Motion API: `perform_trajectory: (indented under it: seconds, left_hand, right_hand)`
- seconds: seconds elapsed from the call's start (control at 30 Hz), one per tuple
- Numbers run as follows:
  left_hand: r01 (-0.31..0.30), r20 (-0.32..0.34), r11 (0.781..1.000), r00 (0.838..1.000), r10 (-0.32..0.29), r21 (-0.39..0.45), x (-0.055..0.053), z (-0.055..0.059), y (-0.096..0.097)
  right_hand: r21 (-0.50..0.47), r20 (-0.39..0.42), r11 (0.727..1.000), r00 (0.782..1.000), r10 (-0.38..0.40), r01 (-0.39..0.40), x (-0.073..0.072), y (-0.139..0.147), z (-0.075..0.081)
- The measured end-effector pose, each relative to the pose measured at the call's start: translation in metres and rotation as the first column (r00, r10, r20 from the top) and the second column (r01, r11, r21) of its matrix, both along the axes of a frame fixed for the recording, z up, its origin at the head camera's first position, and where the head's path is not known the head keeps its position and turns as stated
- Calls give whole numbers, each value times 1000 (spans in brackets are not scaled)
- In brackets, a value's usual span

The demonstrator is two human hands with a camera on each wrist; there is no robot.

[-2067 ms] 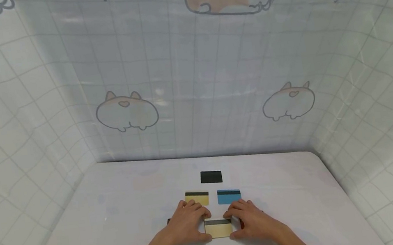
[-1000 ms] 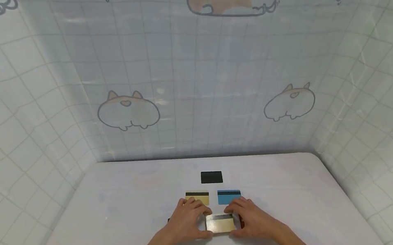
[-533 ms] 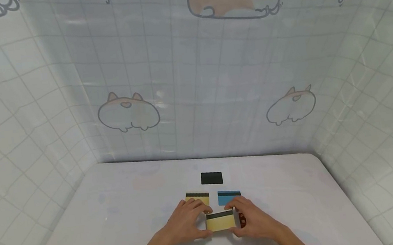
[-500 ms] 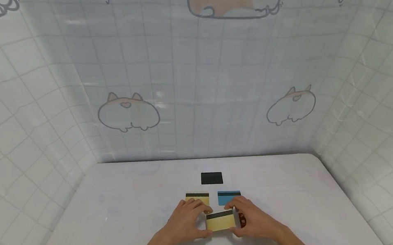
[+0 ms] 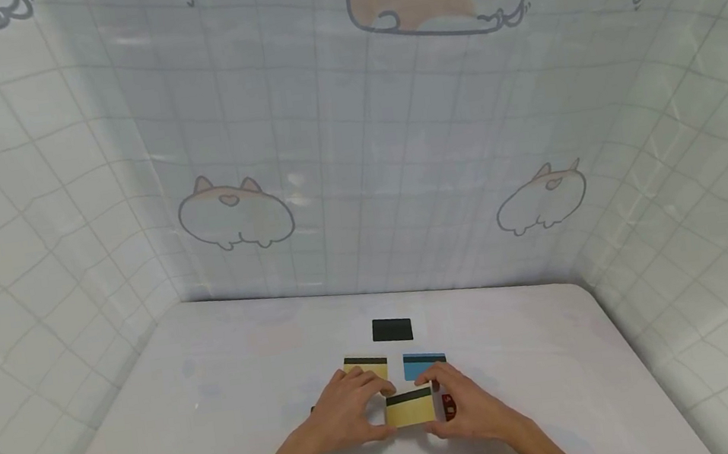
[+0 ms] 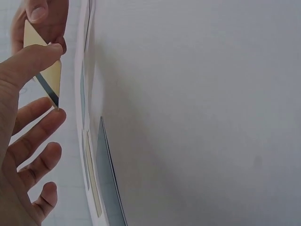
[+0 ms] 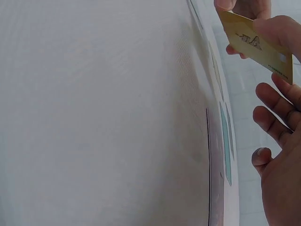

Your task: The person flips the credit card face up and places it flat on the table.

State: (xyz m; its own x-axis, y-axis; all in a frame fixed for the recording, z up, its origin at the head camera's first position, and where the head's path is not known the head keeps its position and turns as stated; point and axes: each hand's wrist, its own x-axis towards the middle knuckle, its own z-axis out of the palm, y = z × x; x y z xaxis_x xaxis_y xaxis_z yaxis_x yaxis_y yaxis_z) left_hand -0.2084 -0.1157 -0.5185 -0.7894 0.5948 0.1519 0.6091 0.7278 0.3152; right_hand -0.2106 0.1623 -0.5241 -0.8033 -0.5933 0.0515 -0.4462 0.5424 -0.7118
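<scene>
A yellow bank card (image 5: pixel 410 410) with a dark magnetic stripe is held by its two short ends, raised off the table. My left hand (image 5: pixel 347 411) pinches its left end between thumb and fingers. On the right end, my right hand (image 5: pixel 472 404) does the same. In the left wrist view the striped back of the card (image 6: pixel 53 76) shows under the left thumb. The right wrist view shows the card's (image 7: pixel 249 42) printed gold face, with dark lettering. Beside the right fingers lies a red card (image 5: pixel 449 407), mostly hidden by that hand.
On the white table (image 5: pixel 230 367) lie a black card (image 5: pixel 392 329) farthest away, another yellow card (image 5: pixel 370 364) partly behind the left fingers, and a blue card (image 5: pixel 423 364). A dark corner (image 5: pixel 313 410) peeks out by the left hand. Patterned curtains (image 5: pixel 393 238) enclose the table.
The yellow card has risen a little and shifted slightly right, its tilt changing and its left end now slightly lower. Both hands keep their grip and barely move. The table cards stay put.
</scene>
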Motion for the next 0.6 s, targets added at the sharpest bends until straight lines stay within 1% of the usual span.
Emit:
perform_trajectory:
  seconds: [0.1,0.23,0.33,0.43,0.6]
  left_hand:
    - [3,-12,1000,1000,-3,5,-1,-1,2]
    - [-3,-11,1000,1000,3,5,0,-1,4]
    - [-15,4,1000,1000,15,-1,0,0,5]
    - [-22,22,1000,1000,22,-3,1,1,7]
    - [-7,31,1000,999,7,10,1,3,9]
  right_hand:
    - [-26,-32,1000,999,17,-17,-3,0,-2]
    - [-59,-44,998,999,27,-30,-3,-1,-1]
    - [-83,-3,996,1000,28,-28,-2,-3,0]
    - [-85,39,996,999,32,-29,-1,-4,2]
    - [-83,74,996,997,35,-29,-2,-4,3]
